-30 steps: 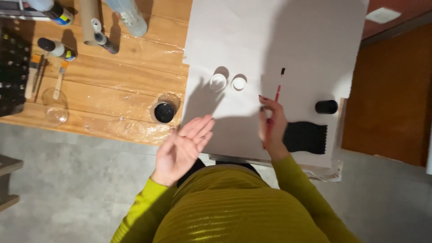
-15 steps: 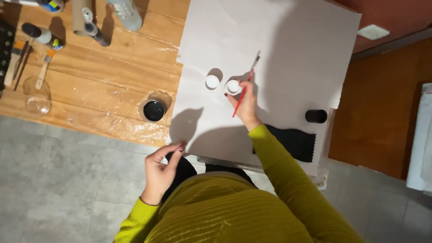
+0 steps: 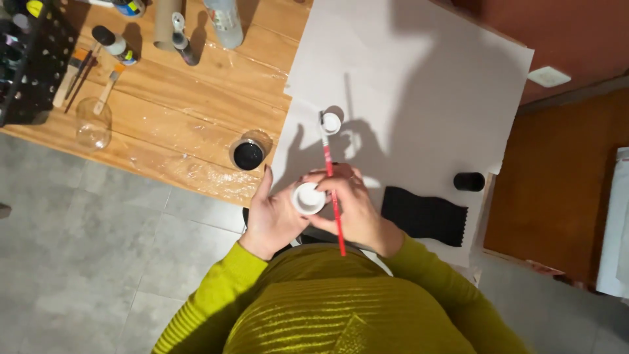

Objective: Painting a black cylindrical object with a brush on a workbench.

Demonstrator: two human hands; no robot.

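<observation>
- Looking down through the head camera, we see both hands meet at the near edge of a large white sheet (image 3: 419,78) that lies on a wooden table (image 3: 190,124).
- Our left hand (image 3: 275,219) cups a small white pot (image 3: 308,198) from the left, thumb raised beside it and fingers curled under it.
- Our right hand (image 3: 357,210) closes over the same pot from the right, and a thin red paintbrush (image 3: 333,190) is pinched between its fingers, running from near the chest up over the pot.
- The brush's tip reaches toward a second small white pot (image 3: 331,122), which stands alone on the sheet, well apart from the hands.
- A round black-filled jar (image 3: 248,155) stands on the wood just left of the sheet, near the left thumb.
- To the right, a black corrugated piece (image 3: 424,216) lies on the sheet just beside the right wrist, with a small black cap (image 3: 469,181) beyond it.
- Farther left on the table we see a clear glass (image 3: 93,123), several bottles (image 3: 114,44) and a dark perforated crate (image 3: 29,65).
- Yellow-green ribbed sleeves (image 3: 216,295) cover both arms.
</observation>
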